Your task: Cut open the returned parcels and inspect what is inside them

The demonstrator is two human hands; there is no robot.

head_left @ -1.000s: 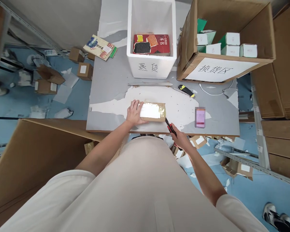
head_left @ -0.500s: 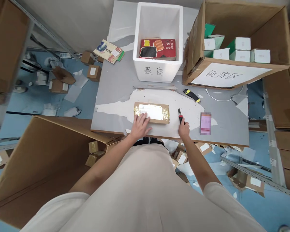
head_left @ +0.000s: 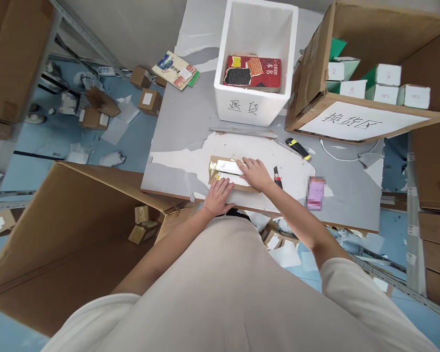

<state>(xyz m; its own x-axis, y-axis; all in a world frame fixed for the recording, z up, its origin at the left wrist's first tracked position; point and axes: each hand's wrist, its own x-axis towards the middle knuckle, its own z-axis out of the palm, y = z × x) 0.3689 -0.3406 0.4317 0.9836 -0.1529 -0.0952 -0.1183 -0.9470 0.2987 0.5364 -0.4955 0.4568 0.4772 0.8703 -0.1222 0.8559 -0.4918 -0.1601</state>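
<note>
A small cardboard box (head_left: 214, 164) with shiny tape and a white label lies on the table before me. A dark slit runs lengthwise along its top. My left hand (head_left: 219, 195) rests on its near edge, fingers stretched out and slightly apart. Across the right part of the top lies my right hand (head_left: 254, 173), its fingers extended and spread toward the far side; it covers that end of the label. Just right of the box, a red and black utility knife (head_left: 277, 178) lies on the table, with nobody holding it.
Behind stand a white foam box (head_left: 254, 105) holding a red book and a large carton (head_left: 366, 122) of white-green packs. A yellow-black cutter (head_left: 298, 149) and a blurred pink object (head_left: 315, 193) lie to the right. A big open carton (head_left: 77, 234) stands at lower left.
My right hand has let go of the utility knife and moved left onto the box. A slit now shows along the box top. My left hand stays at the near edge.
</note>
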